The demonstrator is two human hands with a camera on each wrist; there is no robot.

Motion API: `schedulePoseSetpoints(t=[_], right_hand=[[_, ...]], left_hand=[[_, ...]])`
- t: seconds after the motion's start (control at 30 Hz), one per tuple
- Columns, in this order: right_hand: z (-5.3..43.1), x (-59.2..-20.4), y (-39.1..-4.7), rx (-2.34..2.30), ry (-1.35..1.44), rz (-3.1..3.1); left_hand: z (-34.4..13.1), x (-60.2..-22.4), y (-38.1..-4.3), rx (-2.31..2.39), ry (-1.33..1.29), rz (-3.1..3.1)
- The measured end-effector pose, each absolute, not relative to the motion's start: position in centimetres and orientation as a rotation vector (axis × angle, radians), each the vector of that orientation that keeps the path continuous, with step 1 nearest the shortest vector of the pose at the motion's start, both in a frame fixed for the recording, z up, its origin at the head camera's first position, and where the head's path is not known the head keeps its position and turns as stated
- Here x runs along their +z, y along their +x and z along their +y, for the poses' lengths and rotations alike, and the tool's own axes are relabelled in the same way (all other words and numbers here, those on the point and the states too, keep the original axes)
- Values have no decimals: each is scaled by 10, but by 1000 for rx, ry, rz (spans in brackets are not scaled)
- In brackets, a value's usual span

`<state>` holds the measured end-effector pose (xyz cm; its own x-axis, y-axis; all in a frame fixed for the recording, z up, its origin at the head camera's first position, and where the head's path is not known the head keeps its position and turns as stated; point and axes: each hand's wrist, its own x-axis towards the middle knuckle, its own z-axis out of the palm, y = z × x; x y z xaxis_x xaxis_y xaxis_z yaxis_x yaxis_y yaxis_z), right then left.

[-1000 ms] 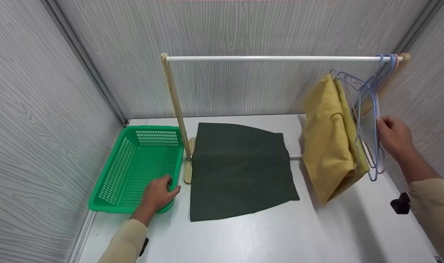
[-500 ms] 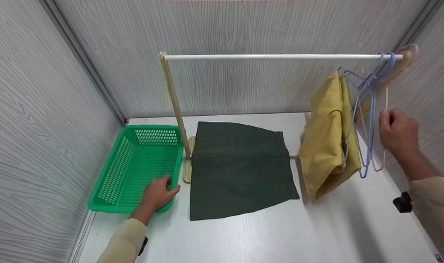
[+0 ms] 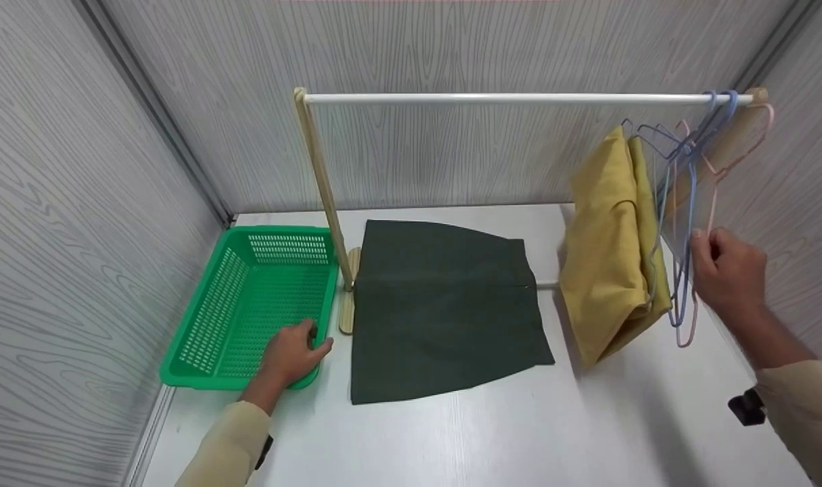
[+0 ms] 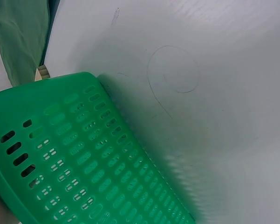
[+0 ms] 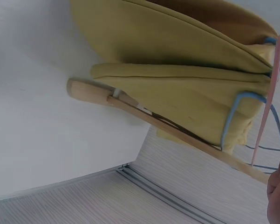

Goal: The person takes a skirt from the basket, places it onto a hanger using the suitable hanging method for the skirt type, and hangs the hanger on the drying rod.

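My right hand (image 3: 732, 274) pinches the side of a pink hanger (image 3: 713, 203) in the head view. The hanger's hook curves just beside the rod's right end; whether it touches the rod, I cannot tell. Close by, blue hangers (image 3: 691, 176) hang from the white rod (image 3: 519, 99), with folded yellow trousers (image 3: 603, 243) on hangers to their left. In the right wrist view the pink hanger (image 5: 270, 93) crosses in front of the yellow cloth. Over the right front rim of the green basket (image 3: 174, 365), my left hand (image 3: 289, 355) holds on, fingers inside and thumb outside.
Dark green cloth (image 3: 444, 314) lies flat on the white table (image 3: 465, 446) beneath the rod. A wooden post (image 3: 321, 176) holds the rod's left end beside the basket. Grey patterned walls (image 3: 451, 40) enclose the table at the back and sides.
The pink hanger's hook has left the group on the rod and moved right, beyond the rod's end, with my right hand on it. The yellow trousers have swung slightly. My left hand stays put.
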<state>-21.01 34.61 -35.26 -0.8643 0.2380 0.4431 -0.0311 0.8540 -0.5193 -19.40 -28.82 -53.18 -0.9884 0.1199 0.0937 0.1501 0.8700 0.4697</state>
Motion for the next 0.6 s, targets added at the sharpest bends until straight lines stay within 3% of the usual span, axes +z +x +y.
schedulePoseSetpoints(t=[0.23,0.6], right_hand=[[338,-390,-190,691,-53,-2387],[315,-460,-178,539,409,-2195]], left_hand=[[-289,-531,-195,-747,-225,-2962],[-289,-533,-195,-763,-230,-2964]])
